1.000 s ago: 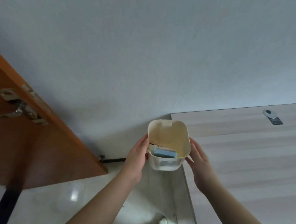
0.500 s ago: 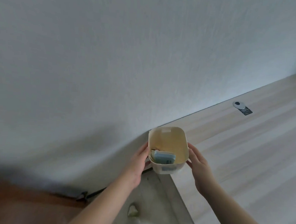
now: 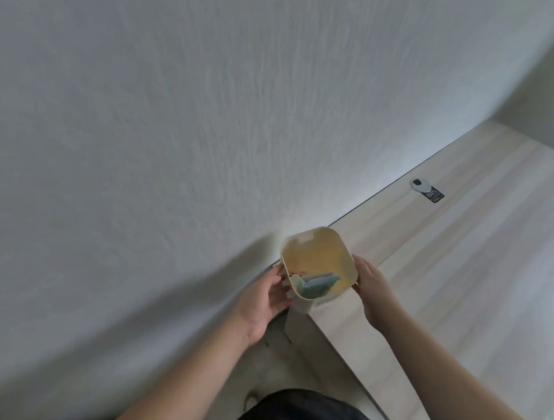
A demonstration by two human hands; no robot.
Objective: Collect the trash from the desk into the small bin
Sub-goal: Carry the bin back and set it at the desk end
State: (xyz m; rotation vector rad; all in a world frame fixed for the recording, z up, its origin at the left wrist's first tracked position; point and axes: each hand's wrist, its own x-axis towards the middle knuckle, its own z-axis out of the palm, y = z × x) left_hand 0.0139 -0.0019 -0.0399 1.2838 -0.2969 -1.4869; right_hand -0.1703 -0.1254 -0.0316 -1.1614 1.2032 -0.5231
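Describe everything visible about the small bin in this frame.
The small bin is cream, plastic-looking, open-topped, with a rounded-rectangular rim. It sits at the pale wooden desk's corner near the wall, roughly upright. Bluish-green folded trash lies inside. The left hand and right hand flank its sides, fingers touching.

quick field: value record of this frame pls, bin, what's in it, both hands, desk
bin: small cream bin, open top, at the desk's left end by the wall
contents: blue-grey packet plus pale scraps
left hand: left hand on the bin's left side
right hand: right hand on the bin's right side
desk: light wood desk; a small silver and black item lies near the wall
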